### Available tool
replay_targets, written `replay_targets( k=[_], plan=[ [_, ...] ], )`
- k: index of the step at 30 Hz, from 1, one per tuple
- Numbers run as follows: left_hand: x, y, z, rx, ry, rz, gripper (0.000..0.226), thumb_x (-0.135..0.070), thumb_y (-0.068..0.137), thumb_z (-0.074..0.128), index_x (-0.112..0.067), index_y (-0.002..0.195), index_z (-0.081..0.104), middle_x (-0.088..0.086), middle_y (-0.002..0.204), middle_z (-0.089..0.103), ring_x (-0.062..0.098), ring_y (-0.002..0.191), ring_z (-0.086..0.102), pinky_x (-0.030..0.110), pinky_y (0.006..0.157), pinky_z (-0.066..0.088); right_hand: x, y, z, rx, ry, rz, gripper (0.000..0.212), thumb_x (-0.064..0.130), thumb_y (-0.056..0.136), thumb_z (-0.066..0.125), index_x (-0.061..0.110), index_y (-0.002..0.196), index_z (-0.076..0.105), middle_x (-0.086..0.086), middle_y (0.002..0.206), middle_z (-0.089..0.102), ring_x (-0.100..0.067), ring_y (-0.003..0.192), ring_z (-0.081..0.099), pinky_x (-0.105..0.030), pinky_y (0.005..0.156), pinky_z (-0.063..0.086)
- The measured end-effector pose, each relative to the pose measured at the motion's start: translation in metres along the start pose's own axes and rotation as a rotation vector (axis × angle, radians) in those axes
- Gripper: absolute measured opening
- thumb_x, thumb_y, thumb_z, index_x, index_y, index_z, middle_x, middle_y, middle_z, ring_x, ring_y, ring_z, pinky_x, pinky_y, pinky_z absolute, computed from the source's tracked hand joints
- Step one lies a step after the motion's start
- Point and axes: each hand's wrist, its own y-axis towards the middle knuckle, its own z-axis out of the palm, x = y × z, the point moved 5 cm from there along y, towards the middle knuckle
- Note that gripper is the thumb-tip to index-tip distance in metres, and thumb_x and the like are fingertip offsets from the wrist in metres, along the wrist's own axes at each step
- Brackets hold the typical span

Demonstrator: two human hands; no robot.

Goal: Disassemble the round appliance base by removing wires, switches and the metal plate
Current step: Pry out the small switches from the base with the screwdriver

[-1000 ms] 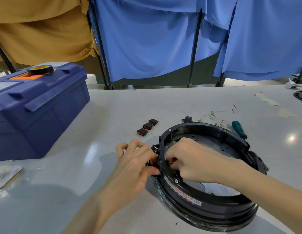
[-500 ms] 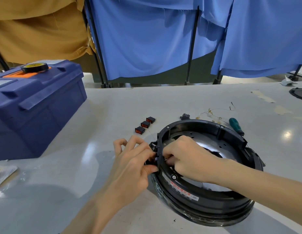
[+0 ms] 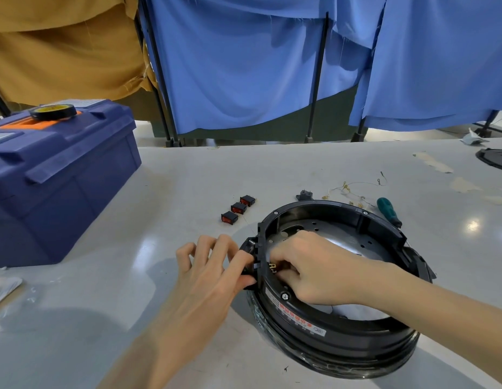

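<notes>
The round black appliance base (image 3: 342, 341) lies on the grey table, with a silver metal plate (image 3: 339, 237) inside it. My left hand (image 3: 213, 273) pinches a black switch (image 3: 248, 247) set in the outside of the base's left wall. From inside the ring, my right hand (image 3: 314, 268) grips the back of the same switch, where brass terminals (image 3: 272, 266) show. Three removed red-and-black switches (image 3: 238, 209) lie in a row beyond the base. Loose thin wires (image 3: 353, 192) lie behind it.
A blue toolbox (image 3: 56, 175) with a tape roll (image 3: 53, 111) on top stands at the left. A green-handled screwdriver (image 3: 388, 210) and a small black plug part (image 3: 305, 195) lie behind the base. Another dark round part (image 3: 496, 158) sits at the far right edge. Blue curtains hang behind the table.
Both hands stay on the switch at the base's left wall. My right fingers have shifted slightly, so the brass terminals now show. The view has shifted a little.
</notes>
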Motion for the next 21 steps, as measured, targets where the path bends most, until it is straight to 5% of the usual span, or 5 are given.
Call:
replay_targets(
  k=[4, 11, 15, 21],
  plan=[
    [0.001, 0.002, 0.001, 0.095, -0.082, 0.011, 0.032, -0.033, 0.095, 0.030, -0.022, 0.095, 0.059, -0.006, 0.093, 0.051, 0.013, 0.085, 0.038, 0.034, 0.079, 0.027, -0.001, 0.002, 0.001, 0.034, -0.011, 0.007, 0.011, 0.003, 0.081, 0.054, 0.002, 0.069, 0.054, -0.015, 0.063, 0.055, -0.032, 0.061, 0.050, -0.046, 0.058, 0.044],
    [0.000, 0.010, 0.009, 0.218, -0.162, -0.010, 0.058, -0.042, 0.089, 0.000, -0.020, 0.112, 0.049, -0.011, 0.107, 0.039, 0.006, 0.097, 0.027, 0.029, 0.093, 0.021, -0.002, 0.011, 0.004, 0.005, -0.055, 0.048, 0.029, -0.004, 0.076, 0.051, 0.011, 0.057, 0.034, -0.015, 0.062, 0.047, -0.034, 0.062, 0.044, -0.040, 0.055, 0.033],
    [0.002, 0.010, 0.008, 0.180, -0.327, -0.058, 0.024, -0.039, 0.101, 0.029, -0.025, 0.106, 0.048, -0.019, 0.100, 0.037, 0.004, 0.095, 0.029, 0.025, 0.095, 0.021, -0.005, 0.010, 0.006, -0.028, -0.033, 0.058, 0.038, -0.005, 0.077, 0.050, 0.018, 0.056, 0.029, -0.006, 0.057, 0.042, -0.030, 0.060, 0.041, -0.039, 0.055, 0.031],
    [0.012, 0.021, 0.004, 0.238, -0.168, 0.004, 0.050, -0.056, 0.087, 0.011, -0.029, 0.102, 0.050, -0.018, 0.101, 0.037, 0.005, 0.098, 0.026, 0.028, 0.096, 0.018, -0.004, 0.008, 0.004, -0.034, 0.000, 0.059, 0.044, -0.005, 0.078, 0.050, 0.026, 0.055, 0.028, 0.000, 0.054, 0.039, -0.026, 0.058, 0.039, -0.032, 0.051, 0.026]
  ],
)
